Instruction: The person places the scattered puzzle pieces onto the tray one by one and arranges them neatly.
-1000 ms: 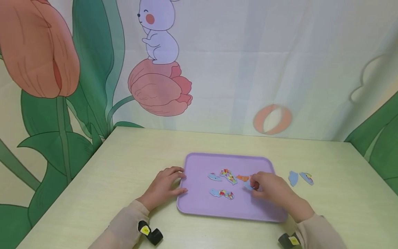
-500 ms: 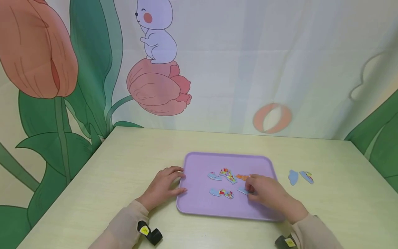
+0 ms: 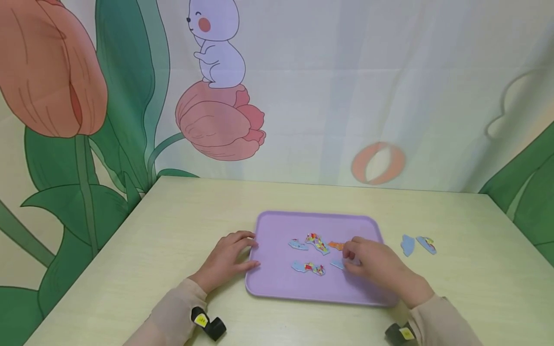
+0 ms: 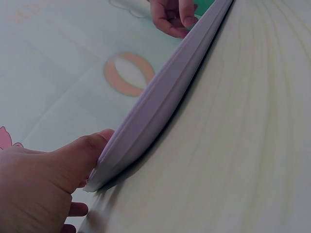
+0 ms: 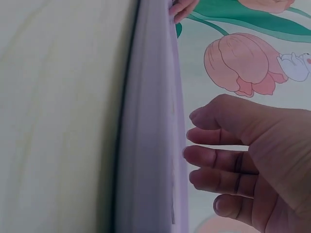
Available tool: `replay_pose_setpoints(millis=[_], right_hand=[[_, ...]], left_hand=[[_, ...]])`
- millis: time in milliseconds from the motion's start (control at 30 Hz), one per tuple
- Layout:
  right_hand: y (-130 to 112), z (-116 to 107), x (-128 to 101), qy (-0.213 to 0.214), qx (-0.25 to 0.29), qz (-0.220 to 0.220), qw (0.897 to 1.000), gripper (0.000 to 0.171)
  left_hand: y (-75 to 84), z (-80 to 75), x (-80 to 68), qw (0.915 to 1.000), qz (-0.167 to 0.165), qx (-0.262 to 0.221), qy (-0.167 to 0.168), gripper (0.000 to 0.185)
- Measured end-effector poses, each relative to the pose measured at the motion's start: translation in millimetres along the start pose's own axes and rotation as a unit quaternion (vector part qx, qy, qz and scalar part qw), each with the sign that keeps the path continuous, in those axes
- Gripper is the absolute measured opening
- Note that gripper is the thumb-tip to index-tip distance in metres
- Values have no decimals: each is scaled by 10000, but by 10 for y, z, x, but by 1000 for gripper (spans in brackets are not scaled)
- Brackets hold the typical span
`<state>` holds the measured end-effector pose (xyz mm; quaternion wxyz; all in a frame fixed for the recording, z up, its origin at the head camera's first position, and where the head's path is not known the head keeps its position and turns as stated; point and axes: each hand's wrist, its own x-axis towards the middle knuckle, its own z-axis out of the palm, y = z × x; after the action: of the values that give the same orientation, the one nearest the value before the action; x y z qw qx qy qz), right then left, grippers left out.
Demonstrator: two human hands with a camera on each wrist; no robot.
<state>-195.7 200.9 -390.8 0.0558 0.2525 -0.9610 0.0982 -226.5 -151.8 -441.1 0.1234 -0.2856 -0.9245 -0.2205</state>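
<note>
My right hand (image 3: 376,262) is over the right part of the lilac tray (image 3: 277,283). Its fingers are loosely bent, and the right wrist view shows nothing between thumb and fingers. Just by the fingertips lies a light blue puzzle piece (image 3: 336,265), partly covered by the hand. An orange puzzle piece (image 3: 335,245) also runs under the hand. To its left are a multicoloured piece (image 3: 318,244) and a pale blue piece (image 3: 298,245); below them is a blue and multicoloured strip (image 3: 308,267). With spread fingers my left hand (image 3: 229,254) touches the tray's left rim, thumb at the edge.
Right of the tray, a plain blue puzzle piece (image 3: 408,245) and a blue one with a coloured pattern (image 3: 426,245) lie on the pale wooden table (image 3: 207,206). A printed curtain (image 3: 311,96) hangs behind the table.
The right hand lowered the light blue puzzle piece, moving a little left, and let go of it on the tray. It has since lifted slightly. The left hand stays at the rim.
</note>
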Motion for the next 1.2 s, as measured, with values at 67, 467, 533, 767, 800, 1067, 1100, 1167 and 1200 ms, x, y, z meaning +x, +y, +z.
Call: replay_pose_setpoints(millis=[67,467,533,767,800,1067,1100,1167,1200], right_hand=[[13,-25,-1,70,16,-10,10000,9],[145,-204,-32,290,274,295,9988,14],[171,-239,-45,385,274,316,9984,14],[268,-342,-93,617,323,452,9965,16],[285,-352,-97,644,319,459,9964,17],[426,-424,-130,847,305,626,9940,19],[452,-424,-133,845,312,677,9936,20],[507,-421,-145,830,319,790,9929,21],[534,-422,-149,810,320,852,9926,22]], left_hand=[[-2,0,0,10000,5,2,3,39],[4,-1,8,10000,40,-23,19,39],[7,-5,9,10000,23,-39,6,39],[15,-11,10,9999,-44,-74,-53,39],[15,-10,10,9999,-51,-63,-60,39],[19,-13,8,10000,-24,22,-27,39],[19,-12,7,10000,-23,27,-28,39],[18,-7,7,10000,-27,29,-35,39],[17,-6,5,10000,-37,31,-44,39]])
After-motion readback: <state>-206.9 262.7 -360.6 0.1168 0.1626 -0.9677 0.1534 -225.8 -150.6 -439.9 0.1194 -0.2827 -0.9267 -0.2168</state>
